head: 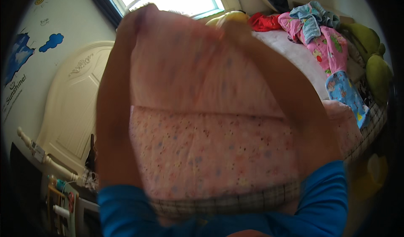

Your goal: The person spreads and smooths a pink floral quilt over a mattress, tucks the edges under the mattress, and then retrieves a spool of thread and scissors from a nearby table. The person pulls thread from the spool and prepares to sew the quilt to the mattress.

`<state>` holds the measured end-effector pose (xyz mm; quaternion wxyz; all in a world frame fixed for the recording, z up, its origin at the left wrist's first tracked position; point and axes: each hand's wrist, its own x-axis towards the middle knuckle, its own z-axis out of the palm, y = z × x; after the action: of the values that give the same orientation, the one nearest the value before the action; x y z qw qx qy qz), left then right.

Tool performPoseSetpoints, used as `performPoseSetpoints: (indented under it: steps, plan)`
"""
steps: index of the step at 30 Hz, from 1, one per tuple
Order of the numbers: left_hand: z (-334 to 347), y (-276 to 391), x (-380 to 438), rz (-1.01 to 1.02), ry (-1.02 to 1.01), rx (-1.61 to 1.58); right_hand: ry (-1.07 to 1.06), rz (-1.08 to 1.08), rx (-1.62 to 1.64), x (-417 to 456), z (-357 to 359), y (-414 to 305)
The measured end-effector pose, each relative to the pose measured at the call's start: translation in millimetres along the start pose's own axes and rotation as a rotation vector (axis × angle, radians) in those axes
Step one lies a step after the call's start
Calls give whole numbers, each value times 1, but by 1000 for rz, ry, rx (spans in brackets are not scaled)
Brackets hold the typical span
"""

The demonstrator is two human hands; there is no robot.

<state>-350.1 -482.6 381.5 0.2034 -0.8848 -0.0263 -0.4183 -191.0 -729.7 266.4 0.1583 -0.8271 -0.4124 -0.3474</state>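
Observation:
Both my arms reach up and forward, blurred by motion. My left hand (pixel 142 14) grips the upper left of a raised pink patterned cloth (pixel 180 66). My right hand (pixel 235 31) holds the same cloth towards its upper right; its fingers are too blurred to make out. The raised part hangs between my forearms. Below it, pink bedding (pixel 202 155) with small printed figures and blue spots lies flat on the bed. Whether the raised cloth and this bedding are one piece, I cannot tell. A checked fabric (pixel 227 202) shows along the bed's near edge.
A cream carved headboard (pixel 72 107) stands at the left. On the bed's far right lie pink printed clothing (pixel 331 44), a light blue garment (pixel 312 19), a red cloth (pixel 263 22) and a green plush toy (pixel 377 69). A small rack (pixel 63 202) holds items at lower left.

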Motion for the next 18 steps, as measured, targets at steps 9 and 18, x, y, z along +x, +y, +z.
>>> performPoseSetpoints:
  steps: [9,18]
  plan:
    - [184,129,-117,-58,-122,-790,661,-229,-183,-67,53,90]
    - [103,8,-370,-422,-548,-418,-623,251,-25,-247,84,120]
